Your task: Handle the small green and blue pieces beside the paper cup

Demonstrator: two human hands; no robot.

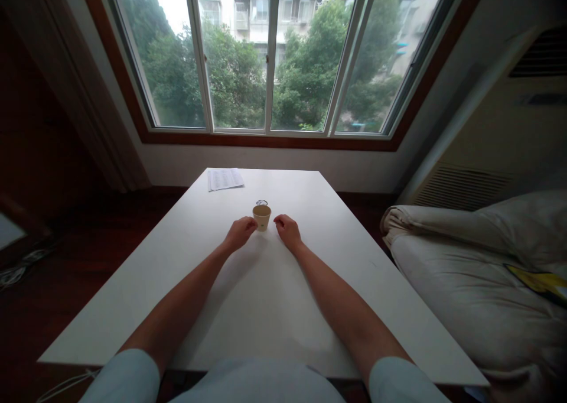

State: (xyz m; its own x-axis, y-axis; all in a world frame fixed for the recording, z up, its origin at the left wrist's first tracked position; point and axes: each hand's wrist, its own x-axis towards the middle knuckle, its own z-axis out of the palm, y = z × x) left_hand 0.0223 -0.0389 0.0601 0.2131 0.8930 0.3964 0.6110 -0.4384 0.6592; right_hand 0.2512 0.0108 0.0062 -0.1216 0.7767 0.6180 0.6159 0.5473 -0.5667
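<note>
A light brown paper cup (262, 220) stands upright on the white table (266, 308), its mouth facing up. Close against its left side is my left hand (241, 233), with the fingers curled in; the fingertips meet the cup's edge in the view, and I cannot tell whether they press on it. On the other side, a small gap apart from the cup, my right hand (288, 231) rests with its fingers bent together. What either hand holds, if anything, is hidden. Just behind the cup lies a small dark, ring-shaped thing (261, 202), partly covered by it.
Printed paper sheets (225, 179) lie at the table's far left corner. Beyond the table is a wide window (268, 66). To the right, a padded beige cover or bedding (452, 261) sits beside a tall air conditioner (487, 125). Cables (22, 270) are on the floor at left.
</note>
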